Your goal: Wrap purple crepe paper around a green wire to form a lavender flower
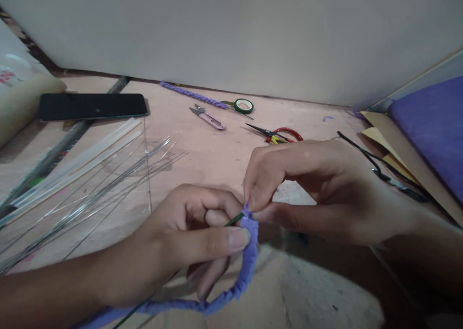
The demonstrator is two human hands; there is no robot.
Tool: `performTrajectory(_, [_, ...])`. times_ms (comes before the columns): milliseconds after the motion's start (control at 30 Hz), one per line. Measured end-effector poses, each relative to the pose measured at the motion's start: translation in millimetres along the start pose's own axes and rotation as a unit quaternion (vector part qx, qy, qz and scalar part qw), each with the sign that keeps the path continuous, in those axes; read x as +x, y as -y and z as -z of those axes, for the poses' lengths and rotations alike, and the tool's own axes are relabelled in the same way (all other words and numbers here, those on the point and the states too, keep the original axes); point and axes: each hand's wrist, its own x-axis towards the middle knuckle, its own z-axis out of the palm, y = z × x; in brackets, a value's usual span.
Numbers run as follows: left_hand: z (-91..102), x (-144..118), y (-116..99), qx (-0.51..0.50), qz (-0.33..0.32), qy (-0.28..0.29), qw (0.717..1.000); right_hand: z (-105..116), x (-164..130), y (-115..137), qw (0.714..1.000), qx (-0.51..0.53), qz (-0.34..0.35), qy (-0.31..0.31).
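Note:
A long purple crepe paper strip (249, 259) with a pleated, fringed edge curves down from my fingers and trails off to the lower left. My left hand (195, 232) is closed, thumb pressing the strip near its upper end against the fingers. Between those fingers runs a thin green wire (234, 219), which shows again below the left wrist. My right hand (289, 189) pinches the tip of the strip between thumb and forefinger, right where it meets the wire's end. Both hands are close together above the table's front edge.
Behind the hands lie red-handled scissors (284, 135), thread snips (208, 117), green floral tape (243, 106) and a finished purple twisted stem (195, 95). Bare wires (90, 206) and a black phone (93, 106) are at left. Eyeglasses (390, 177) and purple paper (434, 126) are at right.

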Motion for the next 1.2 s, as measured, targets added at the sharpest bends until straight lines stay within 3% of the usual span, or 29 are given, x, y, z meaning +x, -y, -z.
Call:
performTrajectory(167, [-0.9,0,0,-0.021,-0.007,0.012,1.000,-5,1,6,1.000,-0.006,0.025,-0.010])
performTrajectory(700, [-5.8,-2,1,-0.002,-0.016,-0.031,0.999,-5,2,15,0.993,-0.086,-0.086,0.002])
performTrajectory(1000, [-2.4,0,4,-0.032,-0.017,-0.004,0.999,-6,-1,17,0.993,-0.094,-0.065,-0.007])
performTrajectory(1200, [-1.0,0,3,-0.019,-0.014,-0.007,1.000,-8,0,12,0.996,-0.085,0.017,-0.019])
